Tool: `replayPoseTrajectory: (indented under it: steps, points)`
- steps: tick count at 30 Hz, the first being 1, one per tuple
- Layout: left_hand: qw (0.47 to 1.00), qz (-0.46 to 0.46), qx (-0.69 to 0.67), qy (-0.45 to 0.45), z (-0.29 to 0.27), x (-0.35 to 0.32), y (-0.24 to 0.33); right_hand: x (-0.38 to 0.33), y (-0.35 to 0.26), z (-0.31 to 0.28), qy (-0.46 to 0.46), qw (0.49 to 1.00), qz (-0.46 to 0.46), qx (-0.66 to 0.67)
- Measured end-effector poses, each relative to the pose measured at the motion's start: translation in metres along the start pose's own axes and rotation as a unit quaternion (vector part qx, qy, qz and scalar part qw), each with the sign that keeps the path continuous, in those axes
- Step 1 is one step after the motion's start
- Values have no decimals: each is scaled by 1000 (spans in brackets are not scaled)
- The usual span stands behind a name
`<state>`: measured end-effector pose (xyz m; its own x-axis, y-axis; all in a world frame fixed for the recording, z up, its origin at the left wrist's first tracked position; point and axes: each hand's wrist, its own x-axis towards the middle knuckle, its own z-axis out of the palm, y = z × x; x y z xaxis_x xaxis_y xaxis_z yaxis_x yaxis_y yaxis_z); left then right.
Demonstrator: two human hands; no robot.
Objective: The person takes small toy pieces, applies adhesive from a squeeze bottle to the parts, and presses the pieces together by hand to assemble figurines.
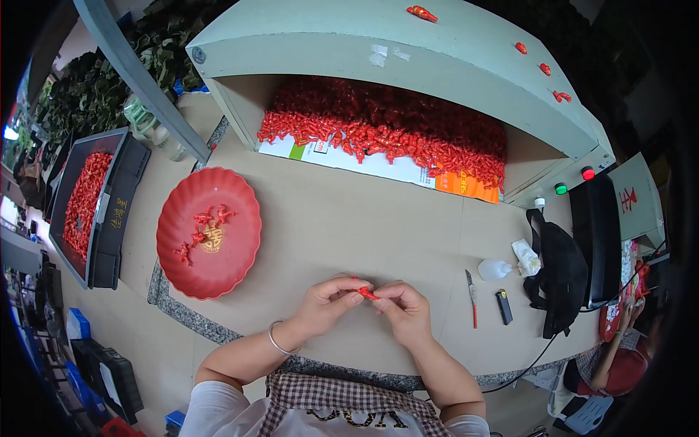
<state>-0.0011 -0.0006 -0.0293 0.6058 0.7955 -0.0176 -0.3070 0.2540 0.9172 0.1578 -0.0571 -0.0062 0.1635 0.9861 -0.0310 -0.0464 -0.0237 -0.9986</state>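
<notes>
Before us spreads a pale surface [313, 226] with a speckled edge, and over its near part we hold one small red piece [367, 293] between our two hands. Our left hand [331, 300] has its fingers drawn narrow on the left end of the piece; our right hand [408, 312] pinches the right end between thumb and fingers. We wear a silver bracelet [274, 337] on the left wrist.

To the left of our hands we have a red plate [231, 266] with a scalloped rim, a few red figures [198, 237] lying in it. On our right lie a thin knife [472, 298], a small black object [504, 306] beside it, a clear bottle [495, 270] and, farther over, a black bag [566, 269].

Ahead of us, an open-fronted cabinet [306, 54] houses a big heap of red pieces [386, 138], spilling onto a printed sheet [466, 185]. Beyond the plate we see a gray bin [109, 240], also filled with red pieces. At far right sits another person [630, 371].
</notes>
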Motion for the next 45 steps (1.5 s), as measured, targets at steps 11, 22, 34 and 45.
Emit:
replayPoseTrajectory:
  steps: [11,22,34,45]
  points:
    - [998,35,46,10,6,5,3,-2,-6,2,42,984,-127,-117]
    - [999,-32,2,-22,-4,5,4,8,-1,-8,30,922,-265,-282]
    - [995,33,91,-7,-1,6,9,7,-11,-4,36,889,-282,-360]
    - [995,10,90,-33,-4,4,7,7,-5,-10,-1,901,-283,-330]
